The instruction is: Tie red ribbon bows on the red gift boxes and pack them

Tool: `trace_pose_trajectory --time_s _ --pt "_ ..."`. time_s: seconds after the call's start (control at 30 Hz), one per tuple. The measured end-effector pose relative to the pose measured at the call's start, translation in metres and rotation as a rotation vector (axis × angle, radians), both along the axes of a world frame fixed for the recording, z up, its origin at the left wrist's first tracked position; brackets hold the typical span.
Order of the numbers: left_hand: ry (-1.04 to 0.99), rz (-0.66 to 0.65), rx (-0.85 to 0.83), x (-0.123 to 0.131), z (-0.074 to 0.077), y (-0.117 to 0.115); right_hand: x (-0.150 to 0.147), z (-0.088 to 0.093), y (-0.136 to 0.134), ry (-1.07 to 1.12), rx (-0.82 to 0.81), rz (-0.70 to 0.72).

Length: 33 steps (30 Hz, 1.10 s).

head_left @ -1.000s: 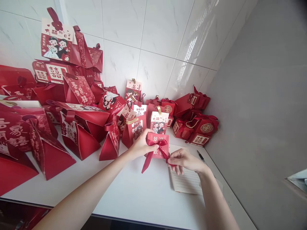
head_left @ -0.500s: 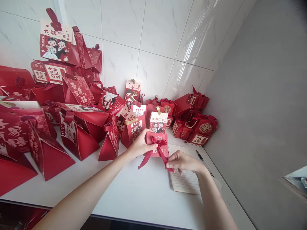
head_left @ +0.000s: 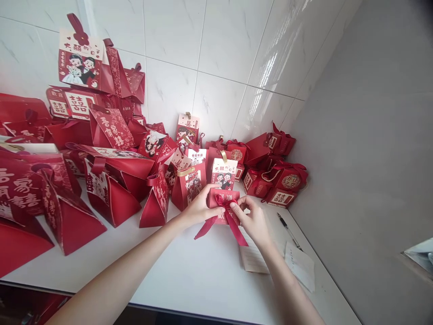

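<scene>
A small red gift box (head_left: 230, 194) with printed Chinese characters is held just above the white table. Across its front is a dark red ribbon bow (head_left: 226, 202), its two tails hanging down. My left hand (head_left: 203, 205) grips the box from the left, thumb pressed near the bow's knot and the other fingers partly hidden behind. On the right side, my right hand (head_left: 252, 219) pinches the bow's right loop between thumb and forefinger. Directly behind the box stands a candy box (head_left: 225, 174) with a cartoon couple on it.
Many red wedding boxes (head_left: 115, 194) are piled on the left of the white table (head_left: 189, 280). More red boxes (head_left: 284, 180) stack in the right corner. A notebook (head_left: 253, 259), a black pen (head_left: 287, 228) and a paper slip (head_left: 301, 266) lie at right. Tiled wall behind.
My right hand has let go of the right ribbon tail and moved up to the bow's right loop. My left hand keeps its hold; the box has shifted slightly right.
</scene>
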State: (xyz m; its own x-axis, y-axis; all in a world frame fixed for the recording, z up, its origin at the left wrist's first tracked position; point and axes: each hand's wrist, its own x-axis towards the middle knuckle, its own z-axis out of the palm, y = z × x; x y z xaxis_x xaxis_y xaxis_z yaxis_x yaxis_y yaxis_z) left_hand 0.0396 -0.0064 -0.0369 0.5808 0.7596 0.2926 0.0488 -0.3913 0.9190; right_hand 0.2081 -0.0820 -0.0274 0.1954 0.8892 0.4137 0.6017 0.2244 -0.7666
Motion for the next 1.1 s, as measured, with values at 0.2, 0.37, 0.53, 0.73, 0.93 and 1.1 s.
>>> trace_pose_trajectory --time_s 0.2,0.37,0.53,0.73,0.93,1.1 --pt "-0.014 0.21 0.196 0.006 -0.005 -0.003 -0.005 -0.007 0.005 -0.032 0.136 -0.042" --pt "0.027 0.404 0.439 0.011 -0.005 -0.007 -0.006 -0.013 0.01 -0.03 0.192 -0.058" --pt "0.047 0.452 0.427 0.013 -0.002 -0.014 -0.006 -0.017 0.01 -0.066 0.244 -0.06" --pt "0.001 0.496 0.342 0.015 -0.001 -0.016 -0.01 -0.022 0.01 -0.158 0.297 -0.034" --pt "-0.024 0.519 0.335 0.017 -0.006 -0.011 -0.012 -0.021 0.009 -0.182 0.314 -0.03" --pt "-0.081 0.536 0.318 0.018 -0.006 -0.013 -0.013 -0.022 0.01 -0.173 0.325 -0.036"
